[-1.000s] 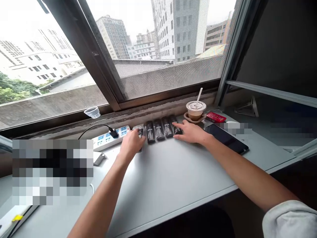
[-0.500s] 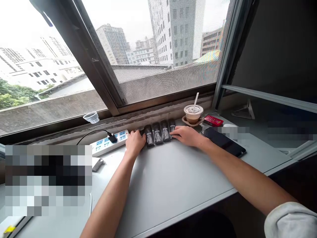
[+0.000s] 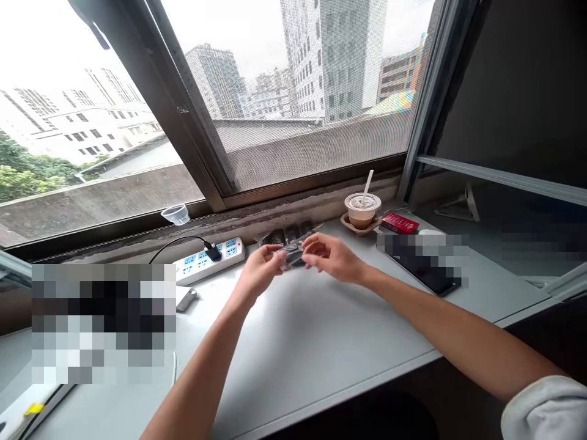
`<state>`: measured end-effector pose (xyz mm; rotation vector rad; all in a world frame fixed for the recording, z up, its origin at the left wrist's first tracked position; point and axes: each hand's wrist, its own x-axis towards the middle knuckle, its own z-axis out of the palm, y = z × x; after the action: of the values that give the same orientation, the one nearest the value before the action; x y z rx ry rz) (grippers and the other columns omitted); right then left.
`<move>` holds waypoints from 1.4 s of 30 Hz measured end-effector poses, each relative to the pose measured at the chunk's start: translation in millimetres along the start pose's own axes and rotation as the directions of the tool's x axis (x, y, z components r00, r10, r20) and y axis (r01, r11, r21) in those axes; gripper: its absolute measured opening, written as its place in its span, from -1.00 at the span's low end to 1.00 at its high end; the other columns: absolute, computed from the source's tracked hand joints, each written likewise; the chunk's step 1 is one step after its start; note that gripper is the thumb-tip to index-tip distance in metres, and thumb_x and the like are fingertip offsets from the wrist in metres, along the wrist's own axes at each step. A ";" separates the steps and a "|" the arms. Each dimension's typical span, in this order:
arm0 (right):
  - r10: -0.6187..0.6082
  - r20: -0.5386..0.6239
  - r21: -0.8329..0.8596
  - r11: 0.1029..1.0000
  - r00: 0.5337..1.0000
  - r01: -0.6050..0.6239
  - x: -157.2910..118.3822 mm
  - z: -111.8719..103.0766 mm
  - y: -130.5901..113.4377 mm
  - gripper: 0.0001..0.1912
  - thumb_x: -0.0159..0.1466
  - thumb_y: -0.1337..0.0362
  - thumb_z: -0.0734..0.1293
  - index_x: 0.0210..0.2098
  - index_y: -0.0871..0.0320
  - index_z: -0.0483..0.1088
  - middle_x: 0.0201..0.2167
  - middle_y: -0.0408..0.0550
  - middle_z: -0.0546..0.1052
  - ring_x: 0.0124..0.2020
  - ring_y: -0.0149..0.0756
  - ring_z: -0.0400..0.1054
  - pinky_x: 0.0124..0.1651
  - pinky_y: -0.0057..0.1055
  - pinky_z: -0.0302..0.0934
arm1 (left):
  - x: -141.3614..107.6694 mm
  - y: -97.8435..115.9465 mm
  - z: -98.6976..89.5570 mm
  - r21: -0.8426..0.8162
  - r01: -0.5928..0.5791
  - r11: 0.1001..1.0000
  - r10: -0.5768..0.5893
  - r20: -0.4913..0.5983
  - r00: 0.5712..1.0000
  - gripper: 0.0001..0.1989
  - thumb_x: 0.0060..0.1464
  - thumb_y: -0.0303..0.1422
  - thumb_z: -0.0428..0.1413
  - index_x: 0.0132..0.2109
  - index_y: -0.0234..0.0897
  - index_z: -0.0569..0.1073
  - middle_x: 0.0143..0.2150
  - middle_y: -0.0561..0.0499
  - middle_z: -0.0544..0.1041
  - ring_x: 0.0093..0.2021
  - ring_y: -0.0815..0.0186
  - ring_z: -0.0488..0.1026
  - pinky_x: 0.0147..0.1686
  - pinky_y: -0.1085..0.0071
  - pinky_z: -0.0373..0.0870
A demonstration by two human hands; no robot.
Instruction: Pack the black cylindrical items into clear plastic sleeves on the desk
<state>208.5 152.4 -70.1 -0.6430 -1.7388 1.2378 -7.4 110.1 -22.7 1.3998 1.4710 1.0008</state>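
Note:
A small black item in clear plastic wrap (image 3: 293, 255) is between my two hands, just above the desk; its exact kind cannot be made out. My left hand (image 3: 262, 269) pinches its left end between thumb and fingers. My right hand (image 3: 334, 256), fingers curled, grips the other end. Right behind them, several similar black wrapped items (image 3: 292, 234) stand side by side against the wall, partly covered by my fingers and the plastic.
A white power strip (image 3: 215, 263) with a black plug (image 3: 213, 251) lies left of my hands. To the right are a lidded drink cup (image 3: 362, 211) in a cardboard holder, a red box (image 3: 400, 223) and a black tablet-like device (image 3: 419, 266). A clear plastic cup (image 3: 176, 214) rests on the sill.
My hands have left the two ends of the row and come together in front of it. One wrapped black item is now held between them, nearer to me than the others.

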 end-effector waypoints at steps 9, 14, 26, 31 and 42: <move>0.421 -0.221 0.079 0.907 0.880 -0.414 12.9 -38.4 -2.7 -0.43 0.32 -0.14 0.39 0.14 0.07 0.30 0.12 0.17 0.45 -0.28 -0.21 0.53 -0.50 -0.38 0.46 | -23.2 33.2 -56.6 0.181 -0.233 0.956 0.235 0.012 0.972 -0.39 0.11 0.03 0.24 0.15 -0.30 0.48 -0.17 -0.06 0.57 -0.15 0.20 0.54 -0.13 0.26 0.55; 0.445 0.204 0.263 0.833 0.872 -0.487 6.1 -27.3 -11.5 -0.45 0.34 -0.20 0.34 0.01 0.13 0.51 -0.13 0.08 0.59 -0.17 -0.16 0.51 -0.36 -0.43 0.42 | -31.7 43.9 -55.0 0.027 -0.215 0.976 0.216 -0.040 0.976 -0.37 0.04 0.04 0.32 0.12 -0.29 0.55 -0.11 -0.09 0.63 -0.07 0.16 0.59 0.04 0.14 0.58; 0.353 0.495 0.461 0.668 0.794 -0.585 1.5 -27.6 -5.5 -0.56 0.15 0.20 0.60 -0.07 0.13 0.42 -0.27 -0.15 0.50 -0.25 -0.19 0.64 -0.41 -0.55 0.38 | -47.3 72.4 -59.7 0.479 -0.262 0.838 0.443 -0.316 0.839 -0.66 0.26 -0.15 0.12 0.09 -0.16 0.58 -0.34 0.04 0.62 -0.38 0.25 0.60 -0.28 0.31 0.58; 0.334 0.574 0.431 0.654 0.748 -0.622 -0.9 -22.1 -5.9 -0.55 0.17 0.15 0.57 -0.05 0.12 0.38 -0.17 -0.04 0.57 -0.11 -0.06 0.63 -0.22 -0.39 0.48 | -61.3 85.1 -50.4 0.586 -0.271 0.764 0.539 -0.349 0.767 -0.68 0.29 -0.16 0.07 0.11 -0.04 0.51 -0.37 0.12 0.62 -0.40 0.26 0.61 -0.28 0.32 0.54; 0.357 0.439 0.353 0.775 0.825 -0.524 2.6 -28.2 2.0 -0.43 0.10 0.27 0.64 0.08 0.16 0.52 -0.23 -0.10 0.54 -0.34 -0.43 0.48 -0.33 -0.55 0.35 | -50.4 56.8 -55.7 0.932 -0.281 0.227 0.689 0.050 0.723 -0.43 0.17 -0.01 0.23 0.24 -0.14 0.48 0.36 -0.11 0.40 0.39 -0.11 0.25 0.37 -0.05 0.18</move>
<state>231.7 168.4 -67.8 -0.5905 -1.5057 2.1419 -41.6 63.1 51.5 2.7955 2.0617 0.8545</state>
